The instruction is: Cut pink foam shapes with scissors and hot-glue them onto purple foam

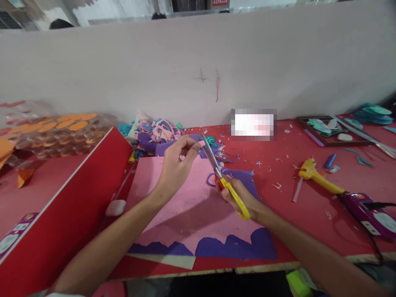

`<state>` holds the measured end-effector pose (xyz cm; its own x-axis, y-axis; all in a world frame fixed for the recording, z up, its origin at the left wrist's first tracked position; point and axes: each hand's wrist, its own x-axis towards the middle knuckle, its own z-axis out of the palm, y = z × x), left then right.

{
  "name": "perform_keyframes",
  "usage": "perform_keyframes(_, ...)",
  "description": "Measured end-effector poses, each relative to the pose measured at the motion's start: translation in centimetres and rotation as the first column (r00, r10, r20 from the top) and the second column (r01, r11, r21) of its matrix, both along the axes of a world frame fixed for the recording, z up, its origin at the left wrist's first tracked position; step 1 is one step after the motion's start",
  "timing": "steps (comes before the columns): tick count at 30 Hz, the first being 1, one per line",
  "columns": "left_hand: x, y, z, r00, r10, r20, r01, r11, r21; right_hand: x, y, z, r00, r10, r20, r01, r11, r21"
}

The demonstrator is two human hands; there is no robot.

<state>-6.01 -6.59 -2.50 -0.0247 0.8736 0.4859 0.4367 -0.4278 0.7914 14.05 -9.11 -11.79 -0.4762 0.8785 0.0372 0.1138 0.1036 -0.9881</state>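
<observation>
Head view: holding scissors [225, 181] up to a pink scrap [201, 144]

Pinching the scrap between thumb and fingertips of the left hand [179, 159], close by the blade tips; touching or just apart, cannot tell. Gripping the yellow handle with the right hand [243, 192], fingers curled around. Held over a pink sheet [173, 210], on top of purple material [213, 247], in front of a heap of cut pieces [161, 130].

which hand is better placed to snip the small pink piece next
Probably the right hand: it holds the yellow-handled scissors, blades beside the small pink piece, while the left hand pinches that piece.
</observation>
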Motion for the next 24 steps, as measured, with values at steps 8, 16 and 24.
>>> perform_keyframes(8, 1.2, -1.2, 0.5, 0.992, -0.063, -0.109, 0.058, 0.997, -0.049, 0.3, 0.1, 0.1, 1.0, 0.006, 0.003, -0.006, 0.997, 0.07)
perform_keyframes(16, 0.9, -0.9, 0.3, 0.996, -0.052, -0.078, 0.048, 0.998, -0.043, 0.5, -0.1, 0.6, 1.0, 0.027, -0.011, -0.026, 0.996, 0.083)
perform_keyframes(24, 0.4, -0.7, 0.5, 1.0, -0.024, -0.003, 0.024, 1.0, -0.012, 1.3, 1.0, -1.0, 0.983, -0.065, -0.171, 0.089, 0.987, 0.137)
